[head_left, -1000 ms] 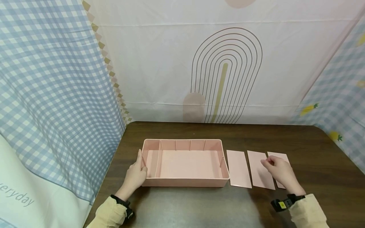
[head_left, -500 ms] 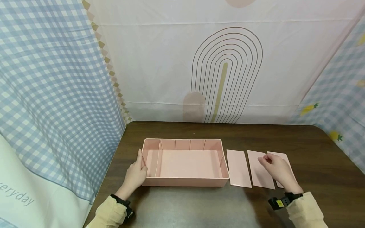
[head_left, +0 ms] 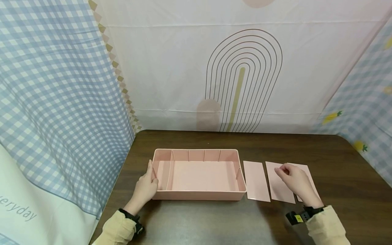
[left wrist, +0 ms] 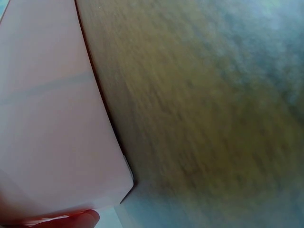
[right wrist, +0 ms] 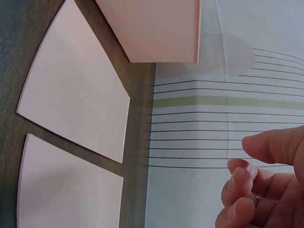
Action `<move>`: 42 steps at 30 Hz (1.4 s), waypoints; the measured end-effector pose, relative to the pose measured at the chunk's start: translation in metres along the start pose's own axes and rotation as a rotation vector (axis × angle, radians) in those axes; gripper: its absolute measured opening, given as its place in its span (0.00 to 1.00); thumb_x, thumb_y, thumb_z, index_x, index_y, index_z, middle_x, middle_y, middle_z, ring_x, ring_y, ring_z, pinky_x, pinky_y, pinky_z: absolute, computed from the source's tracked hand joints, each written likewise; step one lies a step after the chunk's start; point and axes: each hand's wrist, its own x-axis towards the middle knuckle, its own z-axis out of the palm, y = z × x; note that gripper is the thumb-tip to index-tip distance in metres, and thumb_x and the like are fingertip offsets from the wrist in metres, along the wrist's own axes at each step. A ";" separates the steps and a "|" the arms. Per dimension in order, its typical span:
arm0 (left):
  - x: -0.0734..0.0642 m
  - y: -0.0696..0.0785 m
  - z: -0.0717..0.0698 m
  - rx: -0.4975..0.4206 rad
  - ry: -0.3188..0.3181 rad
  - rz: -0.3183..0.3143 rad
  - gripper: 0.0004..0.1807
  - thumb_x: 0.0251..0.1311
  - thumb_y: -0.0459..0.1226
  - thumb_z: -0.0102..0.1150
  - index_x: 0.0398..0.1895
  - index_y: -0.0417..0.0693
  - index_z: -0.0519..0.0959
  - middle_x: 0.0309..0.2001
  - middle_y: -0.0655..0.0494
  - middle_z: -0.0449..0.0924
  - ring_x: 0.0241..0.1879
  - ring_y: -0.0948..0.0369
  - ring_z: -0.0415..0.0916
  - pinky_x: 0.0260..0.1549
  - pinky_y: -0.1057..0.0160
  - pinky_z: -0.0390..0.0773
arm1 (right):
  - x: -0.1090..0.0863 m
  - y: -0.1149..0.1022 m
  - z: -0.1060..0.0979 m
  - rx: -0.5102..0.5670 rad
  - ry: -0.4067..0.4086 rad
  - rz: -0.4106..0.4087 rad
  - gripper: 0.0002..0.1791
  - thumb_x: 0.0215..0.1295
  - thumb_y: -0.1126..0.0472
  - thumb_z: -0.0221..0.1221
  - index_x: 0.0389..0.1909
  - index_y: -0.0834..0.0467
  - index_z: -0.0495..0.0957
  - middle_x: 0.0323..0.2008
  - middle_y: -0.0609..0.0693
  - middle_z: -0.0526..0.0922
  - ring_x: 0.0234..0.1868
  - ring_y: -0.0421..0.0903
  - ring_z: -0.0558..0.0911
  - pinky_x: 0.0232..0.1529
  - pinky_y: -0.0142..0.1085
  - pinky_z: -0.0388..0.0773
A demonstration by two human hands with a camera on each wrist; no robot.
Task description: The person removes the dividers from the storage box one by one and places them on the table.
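Observation:
A shallow pink plastic box [head_left: 199, 195] with a divider near its left end stands on the table. My left hand [head_left: 145, 187] holds the box's left wall, index finger along the outside and thumb over the rim. A fingertip [left wrist: 80, 221] shows at the box end in the left wrist view. To the right of the box lie three flat pink panels: a near one [head_left: 256, 182], a middle one [head_left: 280, 187] and a far one [head_left: 307, 177] partly covered. Above the latter two hovers my right hand [head_left: 295, 180], loosely curled, thumb and index apart, holding nothing.
The dark wooden table [head_left: 214, 221] carries the box and panels. A printed white cloth [head_left: 168, 78] hangs behind it, and a blue checked cloth [head_left: 76, 102] hangs on the left. Narrow gaps separate the panels.
My right hand has drifted slightly left and back above the panels. The left hand, the box and the panels look unmoved.

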 end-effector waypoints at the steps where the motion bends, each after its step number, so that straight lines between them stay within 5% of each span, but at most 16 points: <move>1: 0.000 0.000 0.000 -0.001 -0.001 -0.001 0.39 0.52 0.31 0.44 0.67 0.36 0.42 0.20 0.50 0.67 0.17 0.59 0.61 0.17 0.63 0.61 | 0.000 -0.001 0.000 0.003 -0.001 -0.002 0.18 0.63 0.49 0.48 0.28 0.61 0.73 0.19 0.49 0.69 0.18 0.40 0.63 0.20 0.32 0.58; 42: -0.001 0.001 -0.001 -0.008 -0.014 -0.023 0.39 0.53 0.31 0.43 0.68 0.37 0.41 0.19 0.52 0.64 0.16 0.60 0.59 0.16 0.64 0.60 | 0.000 -0.042 0.007 0.059 0.004 -0.063 0.14 0.61 0.51 0.52 0.24 0.58 0.72 0.16 0.47 0.65 0.18 0.39 0.63 0.20 0.31 0.57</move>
